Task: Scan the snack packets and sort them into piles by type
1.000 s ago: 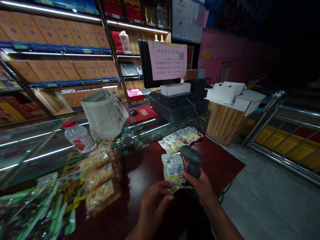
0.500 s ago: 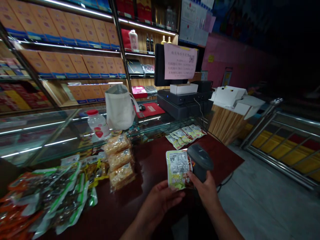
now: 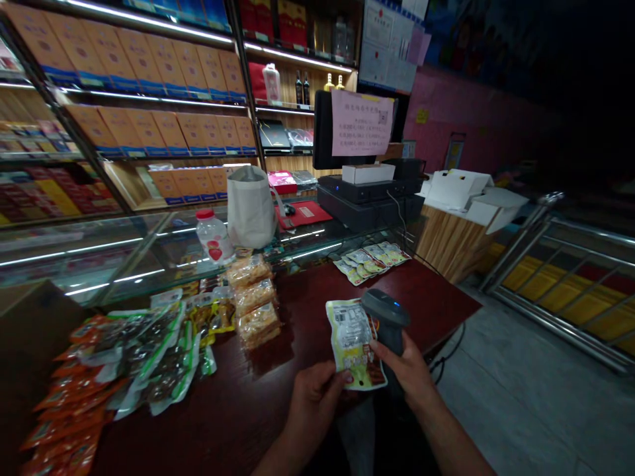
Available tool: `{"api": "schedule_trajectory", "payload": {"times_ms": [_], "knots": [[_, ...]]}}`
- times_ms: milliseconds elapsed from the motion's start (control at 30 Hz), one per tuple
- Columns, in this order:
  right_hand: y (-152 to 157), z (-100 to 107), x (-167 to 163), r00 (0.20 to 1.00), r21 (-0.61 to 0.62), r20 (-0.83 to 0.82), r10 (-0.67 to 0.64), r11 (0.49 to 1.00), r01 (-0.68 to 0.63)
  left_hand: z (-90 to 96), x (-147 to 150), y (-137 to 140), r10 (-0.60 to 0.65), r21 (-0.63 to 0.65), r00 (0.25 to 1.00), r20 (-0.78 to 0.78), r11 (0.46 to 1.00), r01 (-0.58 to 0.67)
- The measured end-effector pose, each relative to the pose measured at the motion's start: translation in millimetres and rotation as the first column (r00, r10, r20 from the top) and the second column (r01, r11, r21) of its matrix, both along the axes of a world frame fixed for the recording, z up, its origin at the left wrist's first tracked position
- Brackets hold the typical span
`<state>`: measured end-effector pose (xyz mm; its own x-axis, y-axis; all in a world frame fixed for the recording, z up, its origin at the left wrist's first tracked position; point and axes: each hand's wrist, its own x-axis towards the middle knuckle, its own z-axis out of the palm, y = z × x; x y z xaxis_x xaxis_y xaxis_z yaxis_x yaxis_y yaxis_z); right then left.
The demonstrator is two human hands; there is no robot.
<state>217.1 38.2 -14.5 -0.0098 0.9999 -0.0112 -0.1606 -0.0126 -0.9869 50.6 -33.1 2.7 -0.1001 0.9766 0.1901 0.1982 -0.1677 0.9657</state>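
Observation:
My left hand (image 3: 313, 396) pinches the lower left edge of a green-and-white snack packet (image 3: 354, 344), its printed side with a barcode facing me. In my right hand (image 3: 409, 370) is a dark grey barcode scanner (image 3: 387, 312), gripped by its handle, with a small blue light lit on its head. The scanner's head is beside the packet's upper right edge. My right thumb reaches to the packet's right side; whether it presses on it I cannot tell. Several similar packets (image 3: 370, 262) lie in an overlapping row farther back on the dark red table (image 3: 307, 311).
Bagged crackers or pastries (image 3: 255, 301), green-edged packets (image 3: 159, 363) and orange packets (image 3: 69, 403) lie left, near a cardboard box (image 3: 37, 330). Behind stand a red-lidded jar (image 3: 214, 238), a white bag (image 3: 251, 210) and a monitor (image 3: 322, 129). A metal railing (image 3: 560, 284) is right.
The view has shifted left, so the table goods appear farther right. The packet's lower edge has come down slightly. The scanner has shifted left, and a blue light now shows on it.

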Motion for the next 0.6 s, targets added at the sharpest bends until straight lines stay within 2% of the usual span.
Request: {"api": "schedule_trajectory", "payload": {"times_ms": [167, 333, 433, 533, 600], "knots": [[-6, 9, 14, 0.983, 0.059, 0.169, -0.072, 0.996, 0.063, -2.8, 4, -7, 0.082, 0.020, 0.996, -0.036, 0.996, -0.081], [-20, 21, 26, 0.975, 0.050, 0.210, -0.069, 0.997, 0.060, -7.8, 0, -4, 0.139, 0.061, 0.986, -0.097, 0.989, -0.134], [-33, 30, 33, 0.973, 0.057, 0.220, 0.064, 0.995, -0.078, -12.6, -5, -1, 0.176, 0.116, 0.967, -0.183, 0.981, -0.157], [-45, 39, 37, 0.955, 0.085, 0.182, 0.233, 0.964, -0.252, -17.5, -11, 3, 0.214, 0.170, 0.944, -0.250, 0.970, -0.175], [-50, 44, 38, 0.945, 0.083, 0.138, 0.298, 0.947, -0.311, -20.0, -14, 6, 0.231, 0.194, 0.932, -0.280, 0.964, -0.181]]}}
